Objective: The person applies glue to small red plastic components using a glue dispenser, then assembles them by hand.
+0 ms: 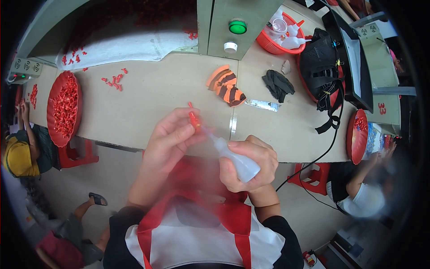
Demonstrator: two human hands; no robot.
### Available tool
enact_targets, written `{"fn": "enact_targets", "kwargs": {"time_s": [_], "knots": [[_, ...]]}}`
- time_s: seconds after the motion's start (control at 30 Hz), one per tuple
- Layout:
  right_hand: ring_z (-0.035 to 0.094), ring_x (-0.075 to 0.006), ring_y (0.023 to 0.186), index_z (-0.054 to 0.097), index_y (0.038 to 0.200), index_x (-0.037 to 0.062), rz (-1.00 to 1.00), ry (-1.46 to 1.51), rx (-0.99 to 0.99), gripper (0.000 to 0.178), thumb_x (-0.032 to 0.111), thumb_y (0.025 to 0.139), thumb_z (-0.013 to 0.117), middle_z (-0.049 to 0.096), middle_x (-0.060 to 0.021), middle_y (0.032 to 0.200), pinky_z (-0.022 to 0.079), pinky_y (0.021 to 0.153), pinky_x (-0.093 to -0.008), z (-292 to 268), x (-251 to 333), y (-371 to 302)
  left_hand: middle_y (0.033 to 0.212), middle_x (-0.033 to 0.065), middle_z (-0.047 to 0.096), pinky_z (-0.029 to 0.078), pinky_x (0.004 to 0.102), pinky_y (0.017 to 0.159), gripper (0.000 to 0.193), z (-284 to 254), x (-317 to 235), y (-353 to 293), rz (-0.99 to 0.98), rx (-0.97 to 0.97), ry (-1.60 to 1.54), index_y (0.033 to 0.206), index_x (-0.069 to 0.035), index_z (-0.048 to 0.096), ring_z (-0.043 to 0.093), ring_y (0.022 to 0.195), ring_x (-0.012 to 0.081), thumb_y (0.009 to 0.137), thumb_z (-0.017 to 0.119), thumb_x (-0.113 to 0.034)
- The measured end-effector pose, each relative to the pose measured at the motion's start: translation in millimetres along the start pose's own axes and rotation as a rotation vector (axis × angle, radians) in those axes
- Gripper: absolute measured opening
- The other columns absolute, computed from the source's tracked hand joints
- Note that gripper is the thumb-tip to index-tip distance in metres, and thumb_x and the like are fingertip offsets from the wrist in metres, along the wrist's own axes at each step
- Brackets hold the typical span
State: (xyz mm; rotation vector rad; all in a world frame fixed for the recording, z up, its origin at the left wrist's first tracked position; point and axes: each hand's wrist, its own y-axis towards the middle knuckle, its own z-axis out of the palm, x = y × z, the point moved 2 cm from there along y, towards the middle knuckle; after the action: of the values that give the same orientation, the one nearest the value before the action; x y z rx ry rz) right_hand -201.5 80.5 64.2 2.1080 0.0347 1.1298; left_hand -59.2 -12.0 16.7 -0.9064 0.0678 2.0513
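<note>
**A:** What takes up most of the view?

**B:** The long beige workbench (148, 96), running left to right. At its far edge lies a white sheet (130, 47) strewn with small red parts, beside a grey-green machine housing with a green push button (237, 27).

**A:** And on the bench itself?

**B:** At the left end, a round red tray (53, 121) heaped with red plastic pieces. On the right, a black mesh bag (320, 62) with straps and a cable trailing off the edge, and a second red tray (357, 143) at the near right edge. At the back, a red basket (268, 45) holds white squeeze bottles. Nearer the middle lie an orange-and-black striped glove (226, 85), a black glove (277, 84) and a flat metal blade (262, 105). Loose red pieces (114, 80) are scattered left of centre.

**A:** The hands?

**B:** The right hand (248, 163) is wrapped around a white squeeze bottle (237, 159), fingers curled tight on its body, thumb along the top, nozzle pointing up-left. The left hand (172, 136) pinches a small red plastic part (193, 118) between thumb and fingertips, held over the bench's near edge, right at the nozzle tip.

**A:** Touching?

**B:** Too blurred to tell.

**A:** Anyone else?

**B:** One person sits at the far left, another at the far right by the second tray.
</note>
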Motion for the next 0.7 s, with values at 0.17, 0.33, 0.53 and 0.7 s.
{"fn": "enact_targets", "kwargs": {"time_s": [0.17,0.33,0.53,0.7], "knots": [[0.052,-0.018,0.046,0.06,0.089,0.0096,0.018,-0.002,0.009,0.037,0.007,0.054,0.072,0.054,-0.0035,0.059,0.041,0.043,-0.0247,-0.4,0.5,-0.7,0.1,0.0069,0.058,0.047,0.0351,0.089,0.028,0.3,-0.2,0.2,-0.003,0.0,-0.005,0.113,-0.002,0.05,0.058,0.1,0.0266,0.087,0.053,-0.008],[0.051,-0.0178,0.045,0.06,0.088,0.0104,0.03,-0.002,0.001,0.036,0.007,0.053,0.073,0.053,-0.0032,0.057,0.041,0.042,-0.0247,1.6,1.4,-0.3,0.099,0.0072,0.059,0.048,0.0341,0.087,0.028,-2.8,-1.0,-0.5,-0.007,-0.004,0.005,0.113,-0.002,0.05,0.058,0.1,0.0268,0.087,0.053,-0.008],[0.051,-0.0174,0.045,0.061,0.087,0.0105,0.024,0.002,-0.009,0.036,0.007,0.054,0.073,0.052,-0.003,0.057,0.04,0.042,-0.0245,1.0,1.7,0.3,0.099,0.0153,0.055,0.054,0.0299,0.078,0.027,-1.9,1.2,0.0,0.018,-0.031,-0.021,0.113,-0.002,0.05,0.059,0.098,0.0298,0.086,0.053,-0.005],[0.051,-0.0172,0.045,0.061,0.087,0.0103,0.022,-0.004,0.001,0.036,0.008,0.054,0.073,0.053,-0.0031,0.057,0.04,0.042,-0.0242,0.2,1.9,-0.2,0.099,0.0152,0.055,0.054,0.0295,0.078,0.027,-2.4,1.3,0.1,0.017,-0.033,-0.021,0.113,-0.001,0.05,0.059,0.098,0.0298,0.086,0.053,-0.005]]}}
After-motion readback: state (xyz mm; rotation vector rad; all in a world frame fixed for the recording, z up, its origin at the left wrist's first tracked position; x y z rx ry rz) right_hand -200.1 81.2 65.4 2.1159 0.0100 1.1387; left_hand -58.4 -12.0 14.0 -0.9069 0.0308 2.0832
